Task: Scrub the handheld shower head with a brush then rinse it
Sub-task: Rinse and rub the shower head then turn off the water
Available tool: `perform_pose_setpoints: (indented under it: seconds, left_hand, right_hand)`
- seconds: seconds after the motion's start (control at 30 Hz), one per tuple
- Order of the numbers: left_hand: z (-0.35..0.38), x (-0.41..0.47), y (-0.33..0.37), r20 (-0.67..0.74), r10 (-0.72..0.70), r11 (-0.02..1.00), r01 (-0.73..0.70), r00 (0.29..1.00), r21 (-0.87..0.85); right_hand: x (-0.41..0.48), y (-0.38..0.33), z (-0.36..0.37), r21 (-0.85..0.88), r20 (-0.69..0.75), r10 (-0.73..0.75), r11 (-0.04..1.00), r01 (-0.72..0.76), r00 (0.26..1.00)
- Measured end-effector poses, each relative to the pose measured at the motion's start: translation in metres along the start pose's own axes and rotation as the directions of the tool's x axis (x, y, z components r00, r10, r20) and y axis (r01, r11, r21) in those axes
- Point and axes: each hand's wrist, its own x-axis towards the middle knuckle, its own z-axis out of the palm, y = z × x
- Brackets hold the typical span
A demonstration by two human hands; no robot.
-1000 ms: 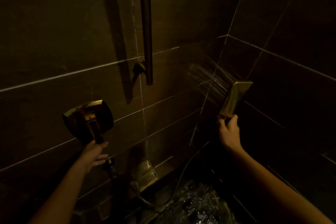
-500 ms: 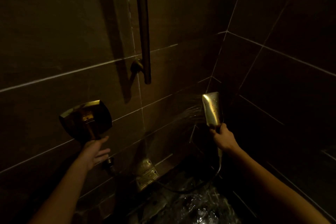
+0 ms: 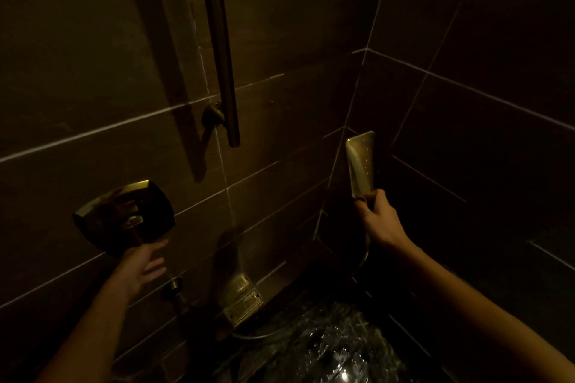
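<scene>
Lighting: dim and amber; fine detail is lost in shadow.
Handheld shower head (image 3: 361, 169): flat, tapered slab, wider at the top and narrowing toward the grip. Brass-gold finish, with 1 bright streak of glare down its left edge and small droplets speckling the face that shows.
Position: held upright, top edge tilted slightly right, in front of the corner where the 2 tiled walls (image 3: 311, 25) meet, right of the slide bar (image 3: 219, 50).
Right hand (image 3: 381, 221): fingers and thumb wrapped round the narrow lower end of the shower head, gripping it; arm reaches in from lower right.
Hose (image 3: 364, 256): pale curve dropping from under the right hand; its lower run fades into the dark.
Left hand (image 3: 141, 264): fingers straight and spread, holding nothing, just under the square brass valve plate (image 3: 124, 216). Contact with the lever cannot be told.
Slide bar: vertical, fixed by 1 bracket (image 3: 213, 116) near its lower end.
Tub spout (image 3: 241, 295): brass, low on the left wall, between the 2 arms.
Small knob (image 3: 175, 286): left of the spout, below the left hand.
Basin floor (image 3: 326, 348): dark, wet and glinting.
</scene>
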Motion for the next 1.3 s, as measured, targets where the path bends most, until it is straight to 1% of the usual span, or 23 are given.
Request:
perform_pose_setpoints:
  seconds: [0.17,0.27,0.37,0.43,0.53,0.67,0.77,0.83,0.9,0.97,1.07,1.17,1.23,1.3]
  left_hand:
    - [0.001,-0.001,-0.004,0.004,0.008,0.999,-0.008,1.0,0.032]
    - [-0.002,-0.004,-0.004,-0.009,0.003,0.999,-0.002,1.0,0.04]
    - [-0.004,-0.006,-0.006,0.01,-0.011,0.998,0.011,1.0,0.061]
    - [0.003,-0.009,-0.01,0.009,-0.012,0.993,0.01,1.0,0.12]
    - [0.027,-0.02,-0.02,0.079,0.004,0.975,-0.022,0.997,0.222]
    - [0.071,-0.036,-0.032,0.248,-0.011,0.909,-0.094,0.969,0.406]
    - [0.119,-0.067,-0.029,0.414,0.002,0.834,-0.23,0.91,0.501]
    - [0.156,-0.093,-0.023,0.542,0.017,0.774,-0.354,0.841,0.525]
    - [0.196,-0.117,-0.015,0.656,0.045,0.731,-0.473,0.753,0.492]
    - [0.236,-0.14,-0.003,0.743,0.083,0.709,-0.563,0.664,0.425]
    - [0.288,-0.172,0.021,0.808,0.162,0.697,-0.646,0.566,0.313]
    - [0.327,-0.203,0.044,0.824,0.249,0.679,-0.698,0.509,0.226]
    - [0.347,-0.218,0.054,0.843,0.247,0.651,-0.727,0.478,0.221]
    - [0.361,-0.227,0.059,0.863,0.186,0.621,-0.737,0.469,0.267]
  right_hand:
    - [0.0,0.004,-0.005,0.089,-0.03,0.008,0.996,-0.005,1.0]
    - [0.003,0.012,-0.004,0.155,-0.061,0.04,0.988,-0.03,0.997]
    - [0.006,0.016,-0.005,0.252,-0.076,0.075,0.966,-0.054,0.994]
    - [0.005,0.015,-0.008,0.353,-0.048,0.071,0.934,-0.05,0.996]
    - [0.002,0.014,-0.015,0.415,-0.026,0.045,0.909,-0.03,0.999]
    - [0.002,0.008,-0.031,0.382,0.016,-0.035,0.924,0.027,0.999]
    - [0.004,-0.002,-0.045,0.343,0.055,-0.092,0.937,0.068,0.994]
    - [0.007,-0.009,-0.055,0.324,0.094,-0.123,0.942,0.086,0.988]
    - [0.01,-0.016,-0.065,0.322,0.132,-0.147,0.942,0.098,0.98]
    - [0.014,-0.023,-0.076,0.331,0.153,-0.163,0.938,0.105,0.975]
    - [0.018,-0.029,-0.092,0.383,0.14,-0.196,0.915,0.13,0.971]
    - [0.02,-0.035,-0.107,0.442,0.139,-0.224,0.886,0.142,0.965]
    - [0.022,-0.041,-0.119,0.48,0.136,-0.235,0.866,0.144,0.962]
    - [0.026,-0.047,-0.131,0.513,0.148,-0.242,0.848,0.135,0.959]
